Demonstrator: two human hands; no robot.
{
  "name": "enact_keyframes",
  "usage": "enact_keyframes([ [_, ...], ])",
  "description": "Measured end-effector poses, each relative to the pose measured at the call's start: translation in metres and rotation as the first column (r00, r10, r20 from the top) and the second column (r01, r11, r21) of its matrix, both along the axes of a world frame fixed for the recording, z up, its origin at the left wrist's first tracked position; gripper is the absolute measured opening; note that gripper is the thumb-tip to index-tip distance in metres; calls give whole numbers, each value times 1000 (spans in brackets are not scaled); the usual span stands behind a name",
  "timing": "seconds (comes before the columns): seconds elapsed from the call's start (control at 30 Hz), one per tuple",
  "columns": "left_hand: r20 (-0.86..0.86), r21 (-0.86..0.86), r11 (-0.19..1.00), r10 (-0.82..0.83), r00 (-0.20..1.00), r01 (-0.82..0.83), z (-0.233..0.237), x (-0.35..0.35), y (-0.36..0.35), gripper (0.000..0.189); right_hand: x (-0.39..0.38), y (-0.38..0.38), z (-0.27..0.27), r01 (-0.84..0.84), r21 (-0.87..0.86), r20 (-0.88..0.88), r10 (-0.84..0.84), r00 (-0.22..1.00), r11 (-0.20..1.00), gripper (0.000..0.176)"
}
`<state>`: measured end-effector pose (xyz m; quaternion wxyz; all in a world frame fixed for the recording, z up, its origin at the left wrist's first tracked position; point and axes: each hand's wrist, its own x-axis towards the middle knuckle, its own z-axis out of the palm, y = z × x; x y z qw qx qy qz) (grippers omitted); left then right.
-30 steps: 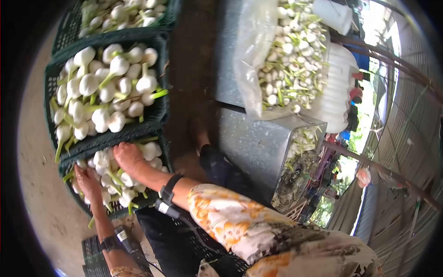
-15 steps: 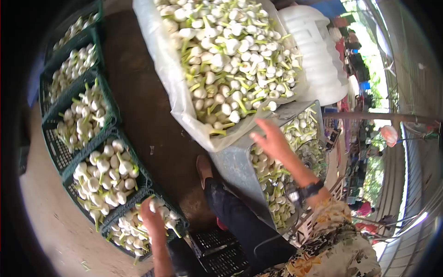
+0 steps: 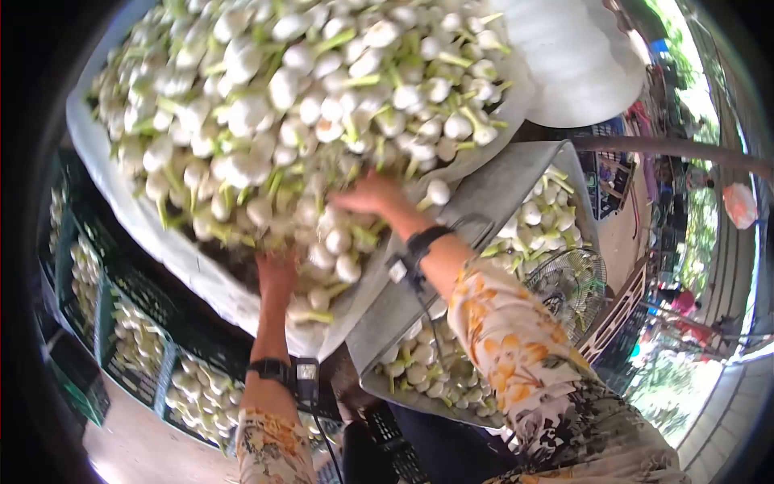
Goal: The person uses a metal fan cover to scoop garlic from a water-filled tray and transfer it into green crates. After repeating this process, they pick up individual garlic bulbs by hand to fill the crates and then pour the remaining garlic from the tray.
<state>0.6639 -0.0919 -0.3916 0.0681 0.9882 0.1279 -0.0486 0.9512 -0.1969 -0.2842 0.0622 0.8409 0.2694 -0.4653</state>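
Note:
A large heap of white bulbs with green stems (image 3: 242, 121) fills a container lined with a pale plastic sheet (image 3: 153, 242). Both my hands reach into the near part of this heap. My left hand (image 3: 276, 270) is low among the bulbs, its fingertips hidden by them and blurred. To its right, my right hand (image 3: 371, 196) touches the bulbs from above, fingers pointing left; its fingertips are blurred, and what they hold, if anything, cannot be made out. Each wrist carries a dark strap with a small device.
Green crates of bulbs (image 3: 165, 379) line the lower left. A grey metal trough (image 3: 484, 194) with more bulbs and a fan (image 3: 568, 290) lies at the right. A white container (image 3: 576, 60) is at the upper right, with a horizontal pole (image 3: 669, 146) below it.
The view has moved closer to the large heap. My left hand has gone from the crates into the heap, and my right hand has moved from its edge onto the bulbs.

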Motion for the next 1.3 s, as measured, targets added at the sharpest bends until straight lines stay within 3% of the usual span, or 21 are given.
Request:
enact_keyframes([
  [0.07, -480, -438, 673, 385, 788, -596, 1, -6, -13, 44, -16, 9, 20, 44, 24, -199, -38, 979, 999, 90],
  [0.13, -438, -486, 559, 509, 741, -671, 68, 24, -21, 36, -11, 7, 18, -41, 173, -324, 97, 941, 984, 73],
  [0.2, -491, -361, 587, 541, 683, -724, 115, 44, -18, 32, 22, 5, 54, 178, 325, -307, -75, 949, 929, 48],
  [0.27, -1, -332, 799, 532, 847, -502, 148, 62, -32, 34, 60, -13, 70, 176, 489, 265, -338, 903, 855, 28],
  [0.3, 125, -423, 829, 454, 882, -366, 154, 74, -41, 37, 90, -34, 70, -154, 493, 549, -169, 818, 856, 25],
  [0.33, 261, -494, 842, 383, 886, -218, 155, 89, -49, 41, 117, -43, 68, 50, 547, 455, -347, 820, 836, 24],
  [0.4, 151, -536, 830, 275, 950, -155, 152, 114, -68, 47, 142, -47, 66, 20, 313, 446, -165, 880, 950, 27],
  [0.5, -89, -393, 911, 103, 991, -130, 111, 125, -77, 46, 90, -24, 55, -54, 306, 300, -42, 953, 951, 33],
  [0.6, -350, -478, 841, 80, 933, -252, 98, 127, -67, 38, 44, -10, -18, -186, 5, 640, 140, 756, 983, 51],
  [0.63, -480, -551, 754, 64, 875, -357, 87, 124, -58, 31, 36, -15, -46, -56, 44, 604, 17, 797, 997, 53],
  [0.67, -416, -568, 784, -9, 909, -252, 73, 119, -45, 29, 33, -17, -77, 69, 86, 569, -106, 816, 994, 55],
  [0.73, -300, -581, 814, -181, 937, -29, 52, 103, -20, 27, 30, -10, -67, 159, 264, 345, -247, 906, 951, 57],
  [0.77, -394, -496, 866, -285, 874, 59, 71, 106, -4, 31, 27, -18, -14, 162, 397, 148, -237, 960, 904, 57],
  [0.8, -362, -675, 703, -48, 931, -226, 93, 103, 6, 36, 29, -17, 41, 175, 529, -34, -185, 982, 830, 58],
  [0.87, -461, -849, 58, 406, 789, -525, 130, 92, 18, 46, 8, -13, 113, 452, 628, -302, -337, 892, 633, 58],
  [0.9, -423, -900, -116, 456, 783, -420, 136, 91, 15, 62, -6, -13, 138, 583, 651, -456, -364, 812, 486, 57],
  [0.97, -682, -525, -767, 119, 721, -370, 225, 112, 17, 65, -37, -12, 174, 733, 622, -639, -363, 678, 275, 55],
  [1.07, -504, -301, -951, 90, 859, -77, 284, 134, 8, 66, -76, -8, 202, 655, 726, -564, -365, 741, 209, 54],
  [1.17, -509, -552, -832, 282, 813, -57, 294, 127, 4, 55, -99, -19, 219, 117, 904, 69, -412, 909, 410, 51],
  [1.27, -555, -575, -818, 380, 740, -11, 309, 119, -14, 43, -123, -34, 238, 261, 902, -29, -555, 831, 344, 42],
  [1.3, -549, -633, -774, 440, 711, -9, 315, 117, -21, 37, -129, -36, 238, 153, 941, 53, -578, 814, 301, 39],
])
